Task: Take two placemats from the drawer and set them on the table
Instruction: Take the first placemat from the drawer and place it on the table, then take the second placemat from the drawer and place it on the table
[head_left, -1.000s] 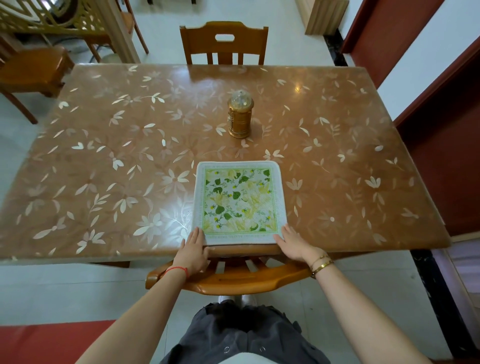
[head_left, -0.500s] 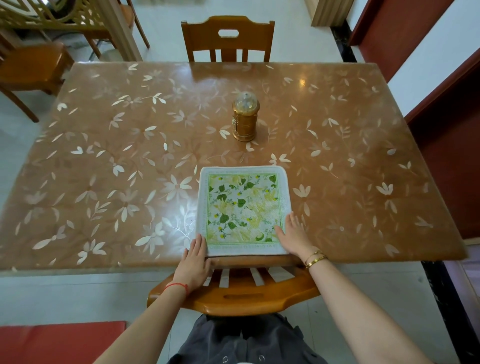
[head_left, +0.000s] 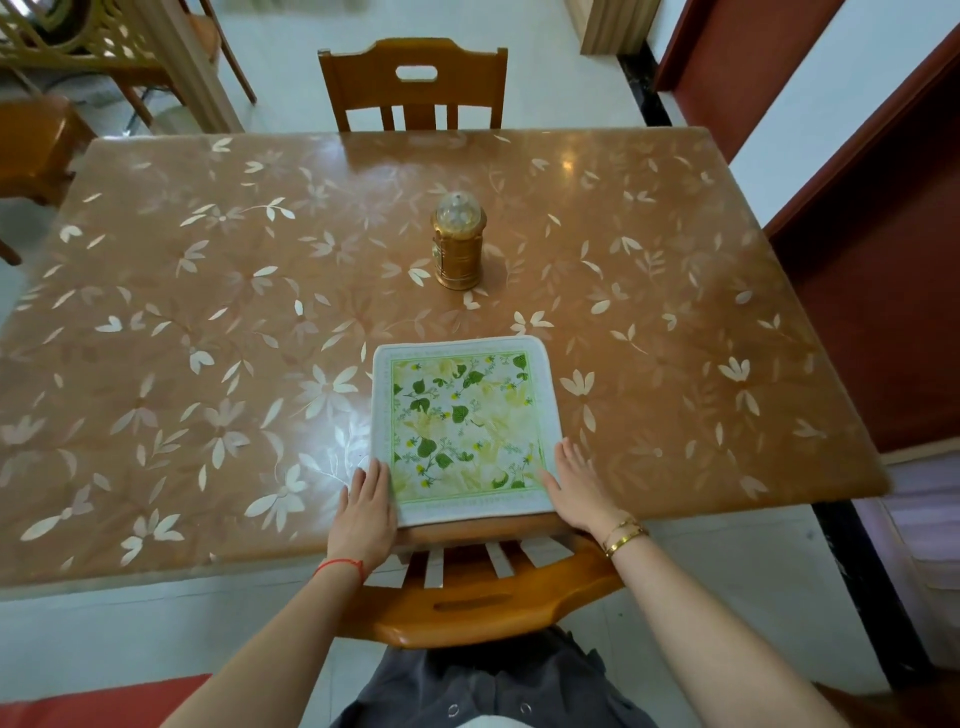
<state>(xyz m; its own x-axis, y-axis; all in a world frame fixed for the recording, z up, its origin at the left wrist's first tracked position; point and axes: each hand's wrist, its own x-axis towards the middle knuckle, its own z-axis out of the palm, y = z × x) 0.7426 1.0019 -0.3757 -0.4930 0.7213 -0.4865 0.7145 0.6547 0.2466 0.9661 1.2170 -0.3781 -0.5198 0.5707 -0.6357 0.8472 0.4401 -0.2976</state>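
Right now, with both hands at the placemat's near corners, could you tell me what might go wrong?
1. The placemat lies right at the near edge of the glossy table. A backward tug by the left hand or right hand could slide it off onto the chair.
2. A forward push could send it toward the lantern, which stands just beyond it.
3. Only one mat shows, and I cannot tell whether a second lies beneath.

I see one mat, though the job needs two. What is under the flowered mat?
The mat lies flat on the table, near its front edge, the left hand and right hand touching its near corners. Whether a second mat hides beneath cannot be seen.
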